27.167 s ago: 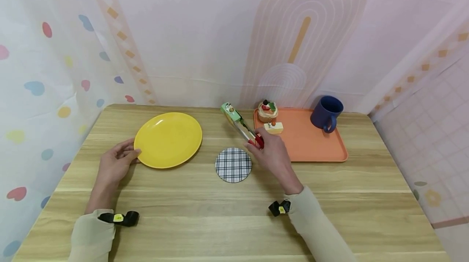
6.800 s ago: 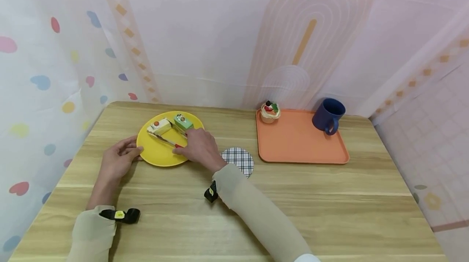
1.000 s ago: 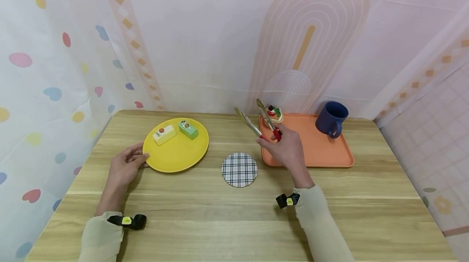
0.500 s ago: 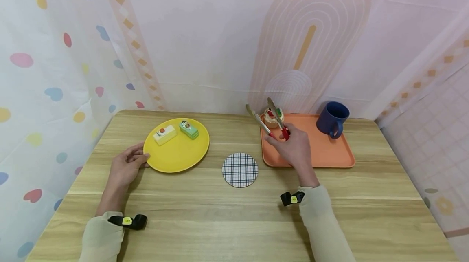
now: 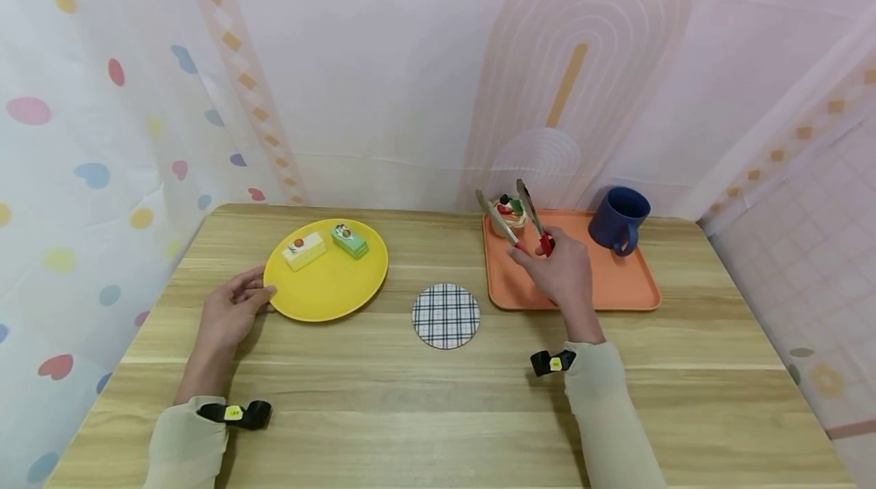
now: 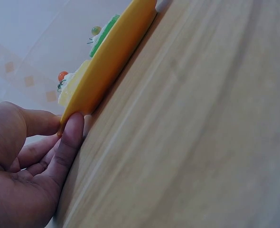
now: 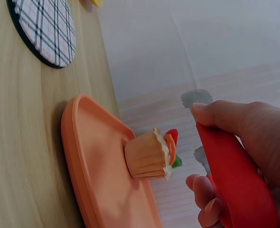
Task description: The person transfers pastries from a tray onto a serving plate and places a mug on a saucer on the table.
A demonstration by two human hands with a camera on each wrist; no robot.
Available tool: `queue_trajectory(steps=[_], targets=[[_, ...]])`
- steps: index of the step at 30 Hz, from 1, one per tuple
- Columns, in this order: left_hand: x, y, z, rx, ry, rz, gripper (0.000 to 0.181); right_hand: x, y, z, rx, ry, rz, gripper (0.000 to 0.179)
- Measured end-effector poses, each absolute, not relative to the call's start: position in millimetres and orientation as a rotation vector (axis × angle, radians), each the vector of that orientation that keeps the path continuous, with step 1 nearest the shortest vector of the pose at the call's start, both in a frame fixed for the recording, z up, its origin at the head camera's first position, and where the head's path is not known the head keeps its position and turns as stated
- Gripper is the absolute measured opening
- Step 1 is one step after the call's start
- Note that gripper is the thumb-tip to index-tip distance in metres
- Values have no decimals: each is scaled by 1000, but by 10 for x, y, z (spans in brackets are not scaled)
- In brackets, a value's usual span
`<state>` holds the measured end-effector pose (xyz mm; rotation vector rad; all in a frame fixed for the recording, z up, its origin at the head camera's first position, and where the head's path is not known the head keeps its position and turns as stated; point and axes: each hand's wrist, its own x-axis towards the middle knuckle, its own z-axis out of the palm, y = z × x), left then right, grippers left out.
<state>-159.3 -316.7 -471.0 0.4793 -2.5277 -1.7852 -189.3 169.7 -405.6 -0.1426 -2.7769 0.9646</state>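
Note:
My left hand pinches the near-left rim of a yellow plate between thumb and fingers. On that plate lie a cream cake slice and a green cake slice. My right hand holds red-handled metal tongs, their arms spread apart. The tongs' tips are at the cupcake, which stands upright on the orange tray. In the right wrist view the tips show above the fruit-topped cupcake, apart from it.
A dark blue mug stands at the tray's back right corner, its handle towards me. A round checked coaster lies between plate and tray. A patterned curtain hangs behind the wooden table.
Both cake slices came from the tray side to the plate by tongs in the older frames. Over the last second the right hand has moved right, bringing the spread tongs to the cupcake.

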Motion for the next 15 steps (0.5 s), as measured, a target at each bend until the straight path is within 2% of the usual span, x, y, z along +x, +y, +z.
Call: queue_trajectory(steps=[7, 15], targets=[[-1601, -3183, -4708, 501, -2518, -1800, 56, -1932, 1737, -4069, -176, -2819, 940, 77], [-1595, -3186, -4717, 516, -2519, -1811, 57, -1952, 1761, -4131, -209, -2828, 924, 67]])
